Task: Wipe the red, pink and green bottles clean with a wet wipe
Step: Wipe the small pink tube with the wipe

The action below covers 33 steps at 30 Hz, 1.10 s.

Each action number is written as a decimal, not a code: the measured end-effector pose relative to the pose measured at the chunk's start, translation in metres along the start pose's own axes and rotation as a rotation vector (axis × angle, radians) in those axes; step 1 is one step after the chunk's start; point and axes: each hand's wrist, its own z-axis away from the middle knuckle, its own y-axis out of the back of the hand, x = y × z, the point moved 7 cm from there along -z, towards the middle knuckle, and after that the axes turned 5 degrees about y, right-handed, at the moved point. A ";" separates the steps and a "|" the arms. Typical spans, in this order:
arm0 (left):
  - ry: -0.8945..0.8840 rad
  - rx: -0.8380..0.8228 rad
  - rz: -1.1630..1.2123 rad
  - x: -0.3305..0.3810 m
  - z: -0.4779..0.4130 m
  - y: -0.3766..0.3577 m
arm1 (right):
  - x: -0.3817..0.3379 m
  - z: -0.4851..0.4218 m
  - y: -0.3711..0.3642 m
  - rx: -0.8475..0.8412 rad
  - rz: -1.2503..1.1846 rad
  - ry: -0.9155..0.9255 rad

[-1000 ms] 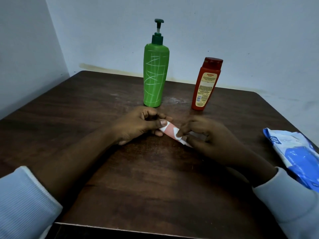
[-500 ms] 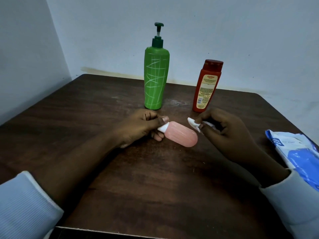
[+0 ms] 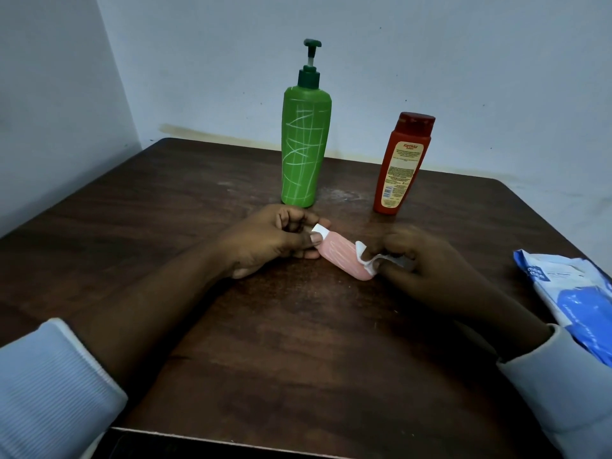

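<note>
A small pink bottle [image 3: 341, 256] with a white cap lies on its side on the dark wooden table [image 3: 298, 359], faint white scribbles on it. My left hand [image 3: 275, 241] pinches its cap end. My right hand [image 3: 420, 263] grips a white wet wipe [image 3: 367, 260] and presses it against the bottle's lower right end. Behind them stands a tall green pump bottle [image 3: 304, 147] marked with white chalk-like lines. A red bottle [image 3: 402, 164] with a yellow label stands upright to its right.
A blue and white pack of wipes [image 3: 573, 293] lies at the table's right edge. Pale walls close off the back and left. The table's front edge runs just below my sleeves.
My right hand lifted the wipe off the pink bottle half a second ago and has now come back down onto its right end. The left hand keeps its hold on the cap end.
</note>
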 end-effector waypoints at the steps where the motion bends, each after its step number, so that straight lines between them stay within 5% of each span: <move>1: -0.001 -0.001 -0.004 0.000 0.000 0.000 | 0.000 0.000 0.000 0.009 0.001 -0.007; 10: -0.007 0.008 -0.012 0.000 0.000 -0.001 | -0.005 0.001 -0.008 -0.051 0.111 0.121; 16: -0.020 0.009 -0.052 -0.001 -0.001 -0.003 | -0.043 -0.004 -0.020 0.107 0.214 0.381; 22: -0.016 0.022 -0.066 0.000 0.000 -0.003 | -0.021 -0.008 -0.013 0.083 0.166 0.199; 29: -0.017 0.017 -0.092 0.001 -0.001 -0.004 | -0.052 0.002 -0.021 0.112 0.338 0.464; 33: -0.028 0.022 -0.096 0.001 -0.001 -0.004 | -0.047 -0.011 -0.018 0.123 0.302 0.374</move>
